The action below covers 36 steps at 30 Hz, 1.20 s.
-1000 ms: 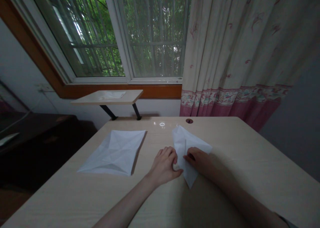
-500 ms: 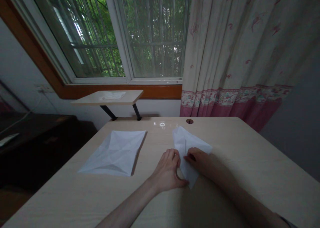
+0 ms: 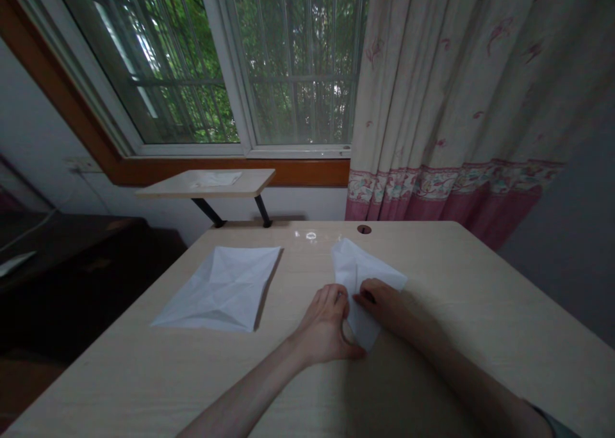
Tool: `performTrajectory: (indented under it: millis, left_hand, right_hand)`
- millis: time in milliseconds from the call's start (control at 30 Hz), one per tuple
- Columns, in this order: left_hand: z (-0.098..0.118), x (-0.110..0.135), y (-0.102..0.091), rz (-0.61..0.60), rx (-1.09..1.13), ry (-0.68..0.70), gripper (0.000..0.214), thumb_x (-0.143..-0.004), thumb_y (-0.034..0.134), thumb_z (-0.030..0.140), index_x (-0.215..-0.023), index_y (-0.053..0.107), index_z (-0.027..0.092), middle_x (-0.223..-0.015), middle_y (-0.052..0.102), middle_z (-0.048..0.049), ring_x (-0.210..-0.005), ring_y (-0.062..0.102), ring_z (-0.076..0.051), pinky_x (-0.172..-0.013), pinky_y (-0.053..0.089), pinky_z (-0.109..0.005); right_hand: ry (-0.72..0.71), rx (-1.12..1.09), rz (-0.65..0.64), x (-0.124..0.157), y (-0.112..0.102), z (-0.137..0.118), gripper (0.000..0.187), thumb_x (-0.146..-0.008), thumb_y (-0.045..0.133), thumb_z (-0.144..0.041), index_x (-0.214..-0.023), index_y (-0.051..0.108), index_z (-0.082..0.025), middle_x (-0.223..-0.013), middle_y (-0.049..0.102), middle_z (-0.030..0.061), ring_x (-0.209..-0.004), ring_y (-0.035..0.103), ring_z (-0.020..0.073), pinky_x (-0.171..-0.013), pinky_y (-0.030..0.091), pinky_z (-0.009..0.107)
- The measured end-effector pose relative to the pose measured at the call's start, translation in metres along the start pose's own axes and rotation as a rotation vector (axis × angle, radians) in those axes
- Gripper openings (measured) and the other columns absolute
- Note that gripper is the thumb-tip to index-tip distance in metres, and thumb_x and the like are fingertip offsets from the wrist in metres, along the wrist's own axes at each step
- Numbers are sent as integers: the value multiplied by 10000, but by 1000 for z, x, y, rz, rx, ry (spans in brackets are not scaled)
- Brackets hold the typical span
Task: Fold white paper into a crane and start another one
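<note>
A folded white paper (image 3: 358,273) with a pointed near end lies on the light wooden table (image 3: 456,310). My left hand (image 3: 327,326) curls around the paper's near left edge, thumb at its tip. On top of the paper presses my right hand (image 3: 384,307), fingers flat on its middle. A second white sheet (image 3: 223,287), creased and lying open, rests on the table to the left, apart from both hands.
A round cable hole (image 3: 364,229) sits at the table's far edge. Beyond it are a small raised shelf (image 3: 206,185) under the window and a flowered curtain (image 3: 456,105) at right. A dark cabinet (image 3: 72,259) stands to the left.
My left hand has slid toward the near tip of the folded paper and closed on its edge. My right hand stays pressed on the paper.
</note>
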<state>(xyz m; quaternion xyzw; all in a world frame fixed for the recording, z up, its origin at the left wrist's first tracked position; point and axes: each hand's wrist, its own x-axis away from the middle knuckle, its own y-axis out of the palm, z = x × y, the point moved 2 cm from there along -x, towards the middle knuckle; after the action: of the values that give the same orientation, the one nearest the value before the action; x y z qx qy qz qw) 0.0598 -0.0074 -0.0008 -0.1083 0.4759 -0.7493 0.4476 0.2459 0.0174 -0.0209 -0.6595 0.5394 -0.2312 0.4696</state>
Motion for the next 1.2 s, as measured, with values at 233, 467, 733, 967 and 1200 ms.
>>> performTrajectory:
  millis: [233,467,733,967,1200]
  left_hand:
    - [-2,0,3,-4,-16,7,657,-419,924,454,-854,501,203,-1107,506,-71,-1015,465,-285,-873,428,-412]
    - [-7,-1,-2,-1,-72,42,672,-448,911,535,-866,510,194,-1095,517,-64,-1029,466,-280,-910,414,-415]
    - [-17,-4,-13,115,-106,-5,195,-840,656,221,-996,541,200,-1126,515,-72,-1078,475,-259,-939,432,-419]
    - [-27,-4,-12,155,-144,-10,156,-833,625,148,-970,599,218,-1170,513,-65,-1113,473,-259,-955,444,-435]
    - [-25,-5,-13,143,-158,-4,77,-844,631,164,-901,634,214,-1185,535,-68,-1118,482,-264,-959,448,-435]
  right_hand:
    - [17,21,-14,0,-6,-7,204,-915,516,-267,-719,518,-210,-764,607,17,-687,557,168,-637,402,293]
    - [22,17,-18,1,-12,-13,201,-915,519,-259,-719,509,-214,-750,614,28,-673,548,176,-626,388,299]
    - [-17,17,-4,0,-5,-6,194,-910,524,-242,-720,498,-211,-758,609,30,-694,549,180,-647,391,295]
    - [20,24,-21,0,-12,-13,196,-917,529,-252,-728,504,-208,-760,610,21,-688,548,169,-646,390,286]
    - [24,33,-24,2,-17,-18,184,-918,527,-243,-737,512,-209,-746,605,14,-652,535,161,-616,377,285]
